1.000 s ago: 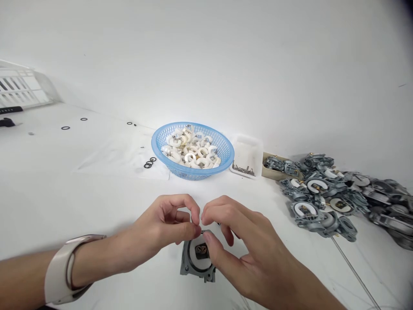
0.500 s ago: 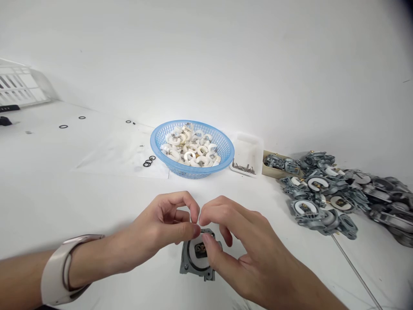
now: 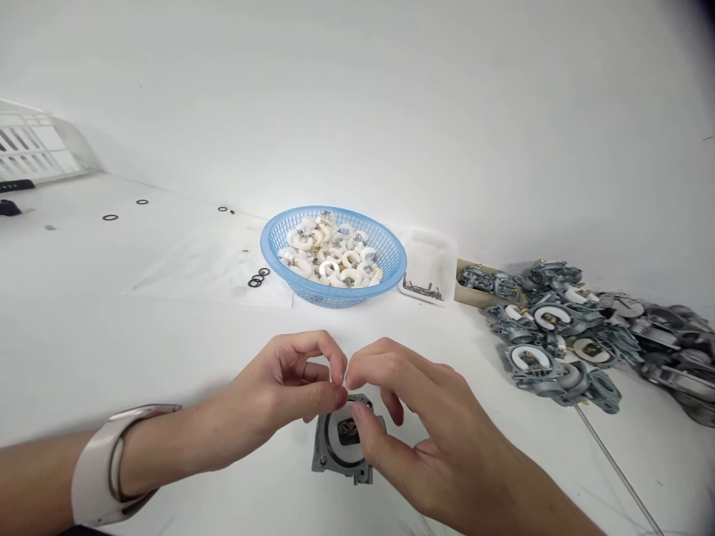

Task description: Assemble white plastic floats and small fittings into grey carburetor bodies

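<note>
A small grey metal housing [image 3: 334, 455] lies on the white table just in front of me, with a black ring [image 3: 331, 439] seated around its round recess and a brass piece at the centre. My left hand [image 3: 279, 402], with a pale watch [image 3: 103, 465] on its wrist, pinches thumb and forefinger at the housing's far edge. My right hand [image 3: 430, 432] meets it fingertip to fingertip, its thumb pressing down on the housing's right rim. What lies between the fingertips is hidden.
Behind the hands stands a blue basket [image 3: 273, 242] of white rings with small metal parts. To its right are a white tray [image 3: 430, 253] of pins, a cardboard box [image 3: 466, 295] and a pile of grey housings [image 3: 558, 342]. Loose black rings [image 3: 257, 279] lie left; a thin rod [image 3: 608, 461] lies right.
Both hands stay pinched over the housing; only the fingertips and the view shifted slightly.
</note>
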The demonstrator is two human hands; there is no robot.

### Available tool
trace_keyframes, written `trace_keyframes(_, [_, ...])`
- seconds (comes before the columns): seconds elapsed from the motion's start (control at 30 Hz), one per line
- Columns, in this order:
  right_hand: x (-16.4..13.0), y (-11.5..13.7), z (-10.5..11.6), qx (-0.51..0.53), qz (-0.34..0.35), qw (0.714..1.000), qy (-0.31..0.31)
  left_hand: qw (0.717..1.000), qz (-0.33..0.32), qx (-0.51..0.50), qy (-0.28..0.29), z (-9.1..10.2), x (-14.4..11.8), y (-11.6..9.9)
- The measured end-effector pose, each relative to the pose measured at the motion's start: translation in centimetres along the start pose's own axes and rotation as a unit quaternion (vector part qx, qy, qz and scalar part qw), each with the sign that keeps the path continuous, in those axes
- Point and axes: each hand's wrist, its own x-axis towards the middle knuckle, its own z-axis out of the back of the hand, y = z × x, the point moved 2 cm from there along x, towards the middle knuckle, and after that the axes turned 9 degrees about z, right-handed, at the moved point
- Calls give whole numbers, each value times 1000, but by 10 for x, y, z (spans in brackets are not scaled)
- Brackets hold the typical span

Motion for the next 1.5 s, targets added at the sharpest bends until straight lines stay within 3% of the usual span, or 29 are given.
trace_keyframes(0.7, [0,-2,3,-3,17,1000,-20,999,26,13,-23,2,-3,2])
trace_keyframes(1.5, [0,-2,2,8,4,1000,-2,1000,22,1,-2,0,-4,0])
